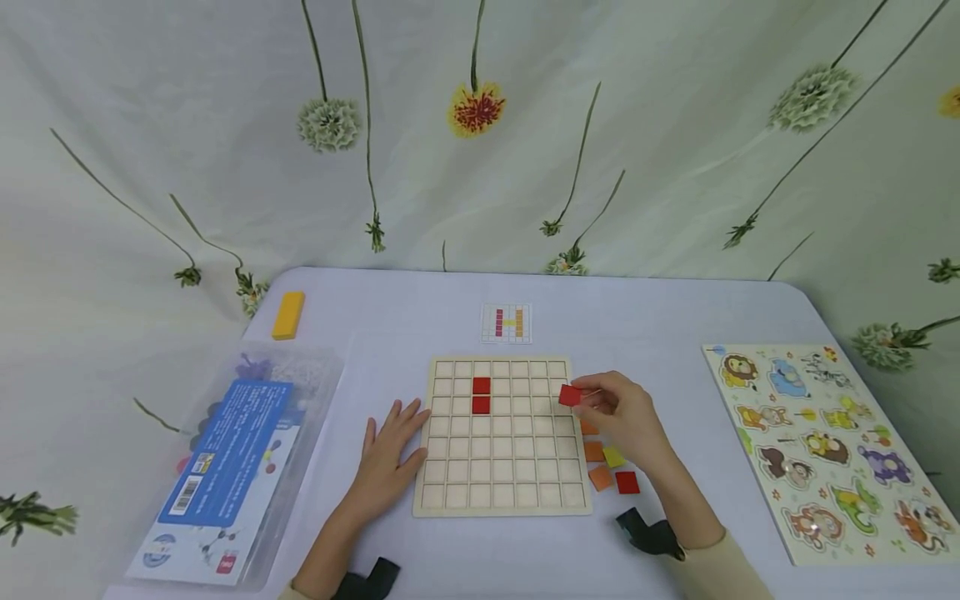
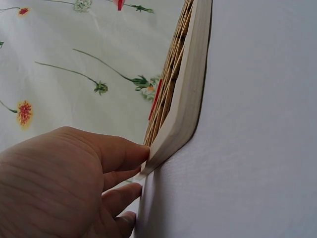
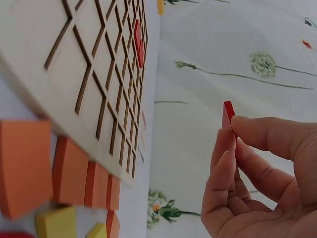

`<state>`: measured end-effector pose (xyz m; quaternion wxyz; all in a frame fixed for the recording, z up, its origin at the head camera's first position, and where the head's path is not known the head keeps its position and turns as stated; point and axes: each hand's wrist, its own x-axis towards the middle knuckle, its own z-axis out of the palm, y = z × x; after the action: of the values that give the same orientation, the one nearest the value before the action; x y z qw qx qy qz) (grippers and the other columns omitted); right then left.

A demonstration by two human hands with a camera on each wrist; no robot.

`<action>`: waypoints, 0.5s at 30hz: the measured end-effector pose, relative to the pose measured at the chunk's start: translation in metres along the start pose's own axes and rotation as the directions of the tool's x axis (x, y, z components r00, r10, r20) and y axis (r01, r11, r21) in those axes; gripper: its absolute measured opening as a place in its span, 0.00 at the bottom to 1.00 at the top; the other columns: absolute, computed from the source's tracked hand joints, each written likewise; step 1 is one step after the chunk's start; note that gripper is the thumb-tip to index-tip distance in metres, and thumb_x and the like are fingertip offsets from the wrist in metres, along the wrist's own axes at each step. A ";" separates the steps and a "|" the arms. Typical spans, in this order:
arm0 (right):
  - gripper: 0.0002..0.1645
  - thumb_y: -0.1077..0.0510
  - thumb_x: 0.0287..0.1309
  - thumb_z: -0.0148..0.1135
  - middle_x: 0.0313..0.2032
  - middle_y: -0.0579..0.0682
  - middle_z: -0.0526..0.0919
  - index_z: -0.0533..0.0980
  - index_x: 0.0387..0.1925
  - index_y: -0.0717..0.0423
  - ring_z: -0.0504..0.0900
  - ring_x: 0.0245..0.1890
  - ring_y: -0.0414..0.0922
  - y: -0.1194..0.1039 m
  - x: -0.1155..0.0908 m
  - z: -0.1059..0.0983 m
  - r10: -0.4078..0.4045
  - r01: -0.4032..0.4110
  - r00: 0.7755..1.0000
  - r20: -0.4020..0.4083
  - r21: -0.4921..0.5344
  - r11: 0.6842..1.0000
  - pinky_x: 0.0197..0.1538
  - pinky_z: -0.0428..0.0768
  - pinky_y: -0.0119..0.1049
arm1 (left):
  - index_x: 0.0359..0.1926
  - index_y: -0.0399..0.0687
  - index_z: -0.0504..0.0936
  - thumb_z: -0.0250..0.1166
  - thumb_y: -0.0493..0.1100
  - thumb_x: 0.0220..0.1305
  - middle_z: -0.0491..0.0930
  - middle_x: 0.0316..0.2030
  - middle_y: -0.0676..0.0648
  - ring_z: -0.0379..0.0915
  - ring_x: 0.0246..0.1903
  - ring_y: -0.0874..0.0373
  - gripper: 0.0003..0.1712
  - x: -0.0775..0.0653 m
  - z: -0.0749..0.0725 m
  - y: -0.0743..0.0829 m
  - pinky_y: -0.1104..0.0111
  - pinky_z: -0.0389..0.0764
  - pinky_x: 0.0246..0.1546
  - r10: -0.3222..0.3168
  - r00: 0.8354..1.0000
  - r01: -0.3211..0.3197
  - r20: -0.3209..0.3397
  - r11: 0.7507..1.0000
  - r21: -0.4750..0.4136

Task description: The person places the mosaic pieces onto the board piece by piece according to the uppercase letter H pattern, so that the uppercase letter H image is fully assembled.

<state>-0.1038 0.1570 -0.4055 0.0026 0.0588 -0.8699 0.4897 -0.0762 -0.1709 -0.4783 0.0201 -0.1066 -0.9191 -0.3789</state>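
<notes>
A wooden grid board (image 1: 504, 450) lies in the middle of the table, with two red square tiles (image 1: 481, 405) seated one above the other in its upper left part. My right hand (image 1: 618, 417) pinches another red tile (image 1: 570, 395) between thumb and fingertips, over the board's right edge; the right wrist view shows that tile (image 3: 228, 115) edge-on. My left hand (image 1: 386, 462) rests at the board's left edge, fingers spread, thumb and fingertips at the rim. Beside the board's right edge lie several orange tiles (image 1: 594, 452), a yellow tile (image 1: 614, 457) and a red tile (image 1: 627, 482), partly beneath my right hand.
A small pattern card (image 1: 507, 323) with a coloured H lies behind the board. On the left are a clear plastic case (image 1: 300, 467) with a blue-and-white booklet (image 1: 225, 467) and a yellow block (image 1: 288, 315). An animal puzzle board (image 1: 832, 450) lies at right.
</notes>
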 end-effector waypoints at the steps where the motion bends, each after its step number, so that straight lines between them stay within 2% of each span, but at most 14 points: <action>1: 0.17 0.68 0.54 0.67 0.40 0.55 0.81 0.80 0.48 0.62 0.81 0.37 0.45 -0.002 0.002 0.005 -0.007 0.007 1.000 0.014 0.007 1.000 0.40 0.79 0.26 | 0.67 0.40 0.70 0.60 0.34 0.63 0.61 0.71 0.36 0.43 0.74 0.34 0.30 0.000 0.000 0.000 0.35 0.30 0.68 0.000 1.000 0.000 0.000 1.000 0.001; 7: 0.16 0.68 0.53 0.68 0.38 0.52 0.82 0.82 0.46 0.60 0.81 0.34 0.42 -0.015 0.016 0.036 -0.032 0.033 0.995 0.098 -0.008 0.999 0.39 0.79 0.29 | 0.67 0.40 0.70 0.61 0.34 0.63 0.61 0.71 0.36 0.43 0.74 0.34 0.30 0.000 -0.001 0.002 0.36 0.30 0.69 -0.007 1.000 0.007 0.004 1.000 0.005; 15: 0.14 0.70 0.48 0.67 0.35 0.51 0.82 0.84 0.40 0.58 0.79 0.30 0.39 -0.021 0.028 0.072 -0.068 0.074 0.980 0.189 -0.021 0.997 0.35 0.77 0.28 | 0.67 0.39 0.69 0.60 0.34 0.63 0.61 0.71 0.35 0.42 0.74 0.34 0.30 0.000 -0.002 0.003 0.36 0.30 0.69 -0.007 1.000 0.007 0.009 1.000 -0.007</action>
<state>-0.1255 0.0817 -0.4235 -0.0611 0.1357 -0.8705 0.4692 -0.0754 -0.1701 -0.4750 0.0143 -0.1051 -0.9182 -0.3816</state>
